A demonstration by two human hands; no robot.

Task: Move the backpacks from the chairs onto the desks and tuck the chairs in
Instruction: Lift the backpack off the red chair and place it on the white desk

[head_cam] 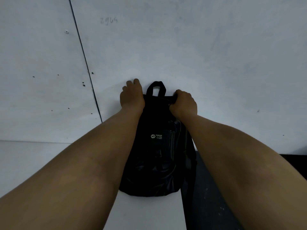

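A black backpack (157, 146) with a small white logo stands upright on the white desk (146, 213), its back against the pale wall. Its top carry loop sticks up between my hands. My left hand (132, 95) rests on the backpack's top left corner, fingers apart and touching the wall. My right hand (184, 102) is closed around the fabric at the top right corner. No chair is in view.
The pale wall (182, 47) fills the upper view, with a dark vertical seam (84, 62) at left. The desk's right edge runs beside the backpack, and dark floor (216, 196) lies beyond it.
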